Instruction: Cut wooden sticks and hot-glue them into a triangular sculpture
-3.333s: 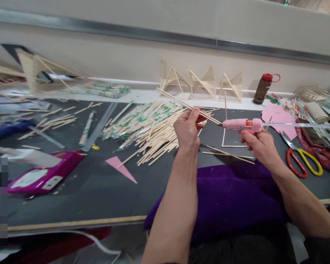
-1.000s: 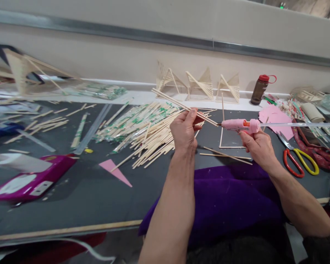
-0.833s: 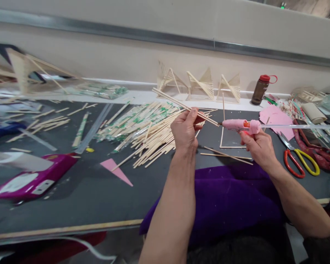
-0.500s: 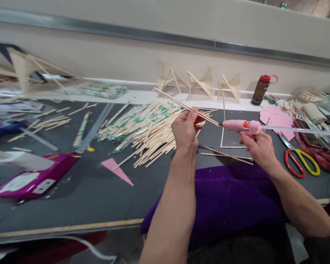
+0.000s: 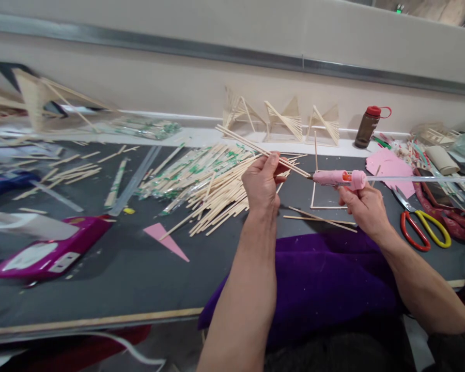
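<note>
My left hand pinches a pair of thin wooden chopsticks that slant down to the right above the table. In my right hand is a pink hot glue gun, a long clear glue stick poking out of its back. The gun's nozzle is at the lower right ends of the chopsticks; whether it touches them I cannot tell. Beyond the gun a stick frame lies on the table, one stick rising at its corner. Two loose sticks cross just in front of it.
Loose chopsticks and wrapped ones are heaped left of my left hand. Scissors lie at right near pink paper. Stick models and a bottle stand along the wall. A magenta device sits at left.
The glue gun has shifted very slightly to the right and down, with the chopstick ends beside its nozzle. Both hands keep their hold.
</note>
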A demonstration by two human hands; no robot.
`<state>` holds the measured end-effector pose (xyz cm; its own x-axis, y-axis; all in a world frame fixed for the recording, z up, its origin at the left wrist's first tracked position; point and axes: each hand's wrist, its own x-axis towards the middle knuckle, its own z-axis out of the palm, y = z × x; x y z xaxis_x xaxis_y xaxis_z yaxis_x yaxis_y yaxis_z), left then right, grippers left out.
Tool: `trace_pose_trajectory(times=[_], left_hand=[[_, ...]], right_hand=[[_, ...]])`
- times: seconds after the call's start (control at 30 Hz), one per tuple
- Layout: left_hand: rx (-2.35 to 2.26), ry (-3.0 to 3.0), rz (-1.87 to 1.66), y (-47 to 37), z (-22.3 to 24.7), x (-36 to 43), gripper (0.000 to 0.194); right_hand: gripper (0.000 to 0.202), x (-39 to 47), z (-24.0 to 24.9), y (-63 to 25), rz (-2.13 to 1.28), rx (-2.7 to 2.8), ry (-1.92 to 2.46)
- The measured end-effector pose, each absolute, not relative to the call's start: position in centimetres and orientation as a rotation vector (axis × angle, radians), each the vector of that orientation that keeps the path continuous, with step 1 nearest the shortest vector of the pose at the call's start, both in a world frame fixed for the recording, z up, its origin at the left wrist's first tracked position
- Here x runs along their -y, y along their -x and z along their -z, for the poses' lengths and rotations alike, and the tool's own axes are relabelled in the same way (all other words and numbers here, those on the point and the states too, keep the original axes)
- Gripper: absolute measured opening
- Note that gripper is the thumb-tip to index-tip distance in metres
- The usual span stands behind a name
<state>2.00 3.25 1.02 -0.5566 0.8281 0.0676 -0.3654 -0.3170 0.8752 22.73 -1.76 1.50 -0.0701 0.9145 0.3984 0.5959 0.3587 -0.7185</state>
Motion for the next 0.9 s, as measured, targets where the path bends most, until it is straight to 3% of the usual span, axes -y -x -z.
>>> trace_pose_trajectory(times=[0.9], left_hand=[[-1.172,-0.71,-1.973,-1.87,-1.07,-3.23,0.03]], right_hand=[[0.043,1.47,-1.6,-22.83,-0.448,1.774,1.336]])
